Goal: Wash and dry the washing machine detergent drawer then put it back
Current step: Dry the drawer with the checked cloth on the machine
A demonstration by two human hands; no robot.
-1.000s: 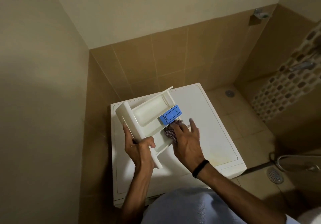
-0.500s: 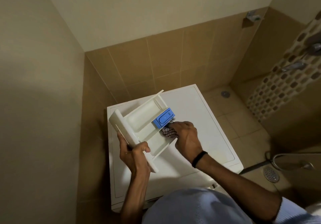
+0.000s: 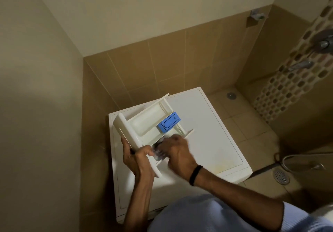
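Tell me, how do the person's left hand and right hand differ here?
The left hand grips the white drawer by its front panel. The right hand holds a cloth in the drawer's near compartment. The left hand looks sharp, while the right hand is blurred. The right wrist wears a black band, and the left wrist is bare. Both work on the drawer above the washing machine.

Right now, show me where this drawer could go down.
Bare: the right half of the washing machine top, from the drawer out to the right and back rims. Crowded: the left front, where the left hand grips the drawer and the right hand holds a cloth in it.
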